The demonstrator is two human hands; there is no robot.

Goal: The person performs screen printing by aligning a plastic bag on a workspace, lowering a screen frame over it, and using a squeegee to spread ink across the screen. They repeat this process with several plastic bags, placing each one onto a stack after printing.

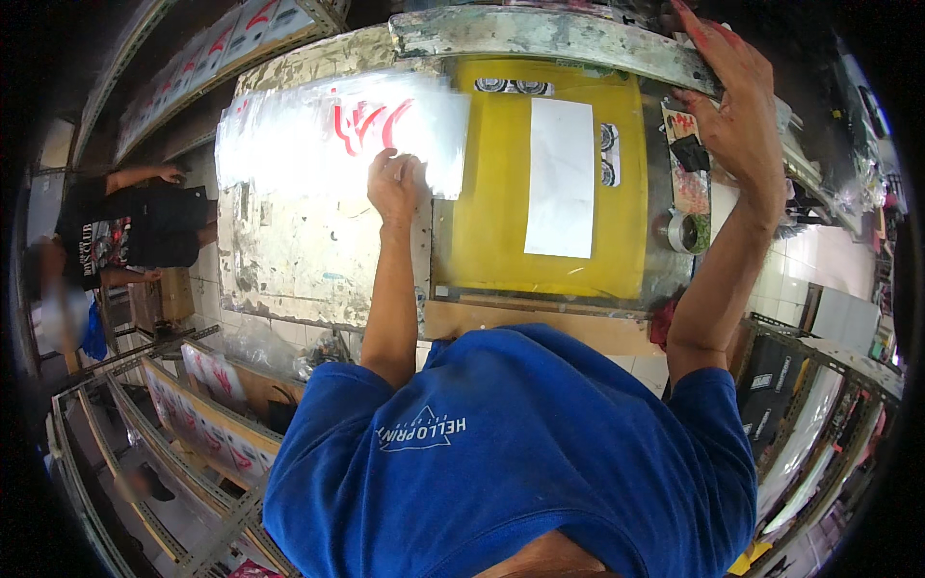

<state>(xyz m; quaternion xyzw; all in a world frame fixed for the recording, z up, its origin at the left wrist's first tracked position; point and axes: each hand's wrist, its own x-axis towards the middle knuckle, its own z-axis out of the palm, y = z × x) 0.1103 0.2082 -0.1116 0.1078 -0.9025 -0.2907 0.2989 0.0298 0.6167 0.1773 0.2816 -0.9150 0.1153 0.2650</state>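
Clear plastic sheets (279,135) with red printed strokes lie in a glossy pile at the left of the worktable (299,250). My left hand (393,188) is at the pile's near edge, fingers bent and pinched on a plastic sheet. Right of it lies a yellow printing screen (482,226) bearing a white paper strip (561,183) and black-and-white printed patches (610,154). A long paint-stained bar (549,40) runs across the far side. My right hand (737,106) grips its right end, thumb on the near side, fingers beyond.
Beside the screen's right edge are a tape roll (682,233) and a stained strip (689,178) with a black scrap on it. Racks (207,67) of printed sheets stand at far left, with more racks (183,424) at near left. Another person (135,226) is at the left.
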